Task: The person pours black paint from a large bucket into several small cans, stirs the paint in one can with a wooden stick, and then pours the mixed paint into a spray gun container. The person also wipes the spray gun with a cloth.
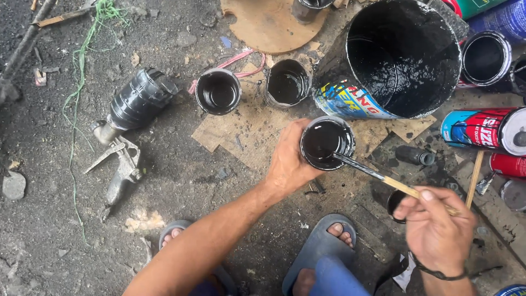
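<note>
My left hand grips a small round can of black paint from its left side, holding it just above the ground. My right hand pinches a thin wooden stick whose black-coated tip sits inside that can. Two more small cans of black liquid stand on a piece of cardboard beyond my left hand. A large bucket coated in black paint lies tilted to the upper right.
A paint spray gun with a black cup lies on the dirty ground at left. Several paint cans crowd the right edge. A round wooden disc sits at the top. My feet in blue sandals are at the bottom.
</note>
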